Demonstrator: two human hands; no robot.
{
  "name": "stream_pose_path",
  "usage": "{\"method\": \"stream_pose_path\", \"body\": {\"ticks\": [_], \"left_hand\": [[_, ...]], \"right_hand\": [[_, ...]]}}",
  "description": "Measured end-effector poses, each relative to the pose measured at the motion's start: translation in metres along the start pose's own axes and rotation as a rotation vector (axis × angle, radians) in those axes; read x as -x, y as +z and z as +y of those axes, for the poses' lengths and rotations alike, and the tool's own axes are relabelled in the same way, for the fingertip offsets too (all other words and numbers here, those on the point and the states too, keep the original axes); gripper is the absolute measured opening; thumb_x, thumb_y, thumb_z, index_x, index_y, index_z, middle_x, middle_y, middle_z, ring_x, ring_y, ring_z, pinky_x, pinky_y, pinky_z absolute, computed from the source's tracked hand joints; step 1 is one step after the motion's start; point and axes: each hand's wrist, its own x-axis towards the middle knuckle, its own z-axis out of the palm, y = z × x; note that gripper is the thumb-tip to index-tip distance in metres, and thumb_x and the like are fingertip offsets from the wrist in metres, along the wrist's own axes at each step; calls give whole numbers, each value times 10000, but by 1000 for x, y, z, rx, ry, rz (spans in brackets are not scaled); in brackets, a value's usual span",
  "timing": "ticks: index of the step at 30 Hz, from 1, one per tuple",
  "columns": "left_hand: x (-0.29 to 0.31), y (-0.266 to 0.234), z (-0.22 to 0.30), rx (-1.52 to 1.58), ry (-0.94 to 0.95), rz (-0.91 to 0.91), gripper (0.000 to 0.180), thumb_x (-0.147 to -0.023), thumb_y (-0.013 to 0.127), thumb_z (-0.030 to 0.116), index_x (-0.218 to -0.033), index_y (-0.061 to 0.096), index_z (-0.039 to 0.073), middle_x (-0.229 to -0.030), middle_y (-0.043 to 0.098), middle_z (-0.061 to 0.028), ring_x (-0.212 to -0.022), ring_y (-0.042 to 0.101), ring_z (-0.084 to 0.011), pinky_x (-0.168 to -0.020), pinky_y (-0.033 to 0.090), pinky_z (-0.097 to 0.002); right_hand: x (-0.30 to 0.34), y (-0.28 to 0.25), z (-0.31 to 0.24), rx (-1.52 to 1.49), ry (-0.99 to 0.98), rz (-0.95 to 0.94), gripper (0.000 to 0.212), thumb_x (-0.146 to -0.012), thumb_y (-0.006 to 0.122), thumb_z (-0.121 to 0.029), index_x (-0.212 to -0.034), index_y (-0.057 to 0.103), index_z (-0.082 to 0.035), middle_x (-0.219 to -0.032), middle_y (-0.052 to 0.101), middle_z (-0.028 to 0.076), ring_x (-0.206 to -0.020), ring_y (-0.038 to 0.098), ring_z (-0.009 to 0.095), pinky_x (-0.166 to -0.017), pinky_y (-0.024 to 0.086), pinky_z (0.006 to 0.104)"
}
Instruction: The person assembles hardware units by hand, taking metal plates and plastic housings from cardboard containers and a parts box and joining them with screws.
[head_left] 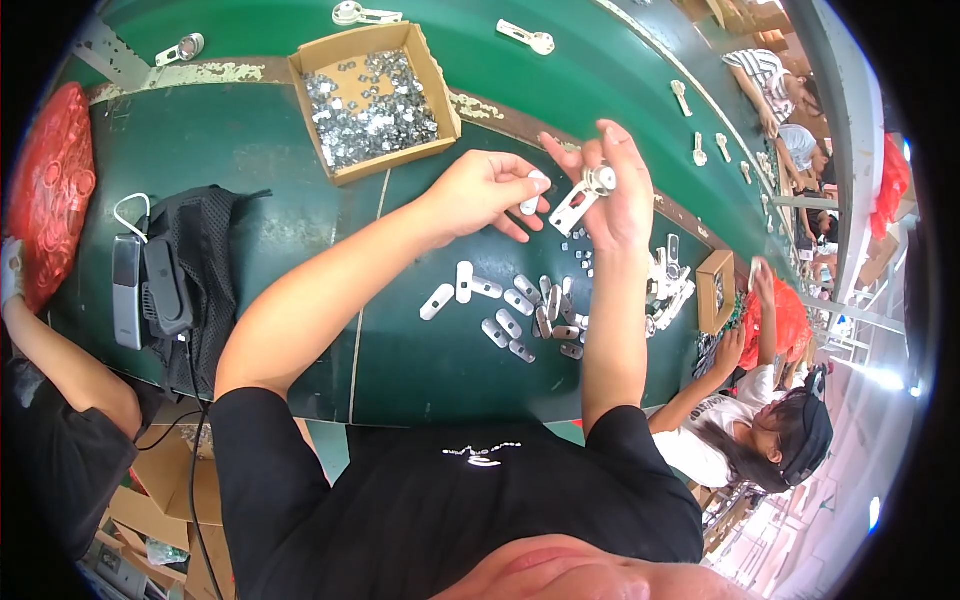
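Chest: black shirt [470, 500] fills the 6 o'clock edge, nearest the lens; both bare forearms rise from it toward the table.
Right hand [620, 195]: raised just past centre toward 1 o'clock, fingers closed on a white plastic bracket [580, 200] with a round metal piece at its upper end; bracket tilts down to the left.
Left hand [490, 190]: just beside the right hand, at its 9 o'clock; thumb and fingertips pinched narrow on a small white piece [537, 192]. The piece sits close to the bracket's lower end; whether they touch, cannot tell.
Loose parts [520, 315]: scatter of small white and grey oblong pieces on the green table [280, 160], below the hands, near centre.
Small metal bits [580, 255]: a few directly under the right hand.
Cardboard box [375, 100]: at 11 o'clock from the hands, open, holding shiny metal pieces.
Finished brackets [525, 37]: white, spaced along the belt at 12 to 2 o'clock.
Black mesh bag [200, 270]: at 9 o'clock, a dark device and cable on it.
Red bag [50, 190]: far 9 o'clock edge.
Co-worker [770, 430]: at 4 o'clock, seated, hands at a small box [715, 290] and a red bag beside it.
Other workers: further along the table at 2 o'clock, small, detail unclear.
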Motion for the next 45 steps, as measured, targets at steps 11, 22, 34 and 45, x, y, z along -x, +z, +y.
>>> {"method": "stream_pose_path", "body": {"ticks": [11, 22, 34, 45], "left_hand": [[-5, -8, 2, 95, -97, -50, 420, -1109, 426, 304, -1191, 625, -57, -1067, 726, -201, -934, 754, -306, -777, 645, -430], [-3, -5, 2, 79, -95, -57, 398, -1069, 359, 192, -1229, 604, -78, -1080, 726, -215, -955, 754, -311, -820, 641, -420], [-15, -7, -2, 109, -86, -98, 349, -1065, 453, 195, -1202, 631, -71, -1060, 739, -200, -932, 763, -295, -806, 644, -390], [-20, 27, -39, -21, 103, -50, 117, -929, 729, -8, -992, 643, -57, -863, 740, -142, -749, 755, -214, -655, 661, -334]], "right_hand": [[-29, 25, 18, 221, 119, -56, 272, -1076, 431, -94, -1272, 501, 82, -718, 624, 142, -1200, 663, 447, -1063, 493, 470], [-24, 22, 30, 252, 156, -17, 283, -1082, 425, -118, -1275, 511, 70, -718, 626, 139, -1165, 676, 417, -1056, 495, 466], [-32, 10, 33, 329, 121, -66, 263, -1086, 456, -156, -1230, 568, 33, -690, 591, 90, -815, 658, 249, -839, 562, 391], [0, -16, 31, 452, -117, -101, 196, -1088, 517, -156, -1164, 603, 4, -735, 603, 59, -723, 608, 142, -719, 533, 297]]}}
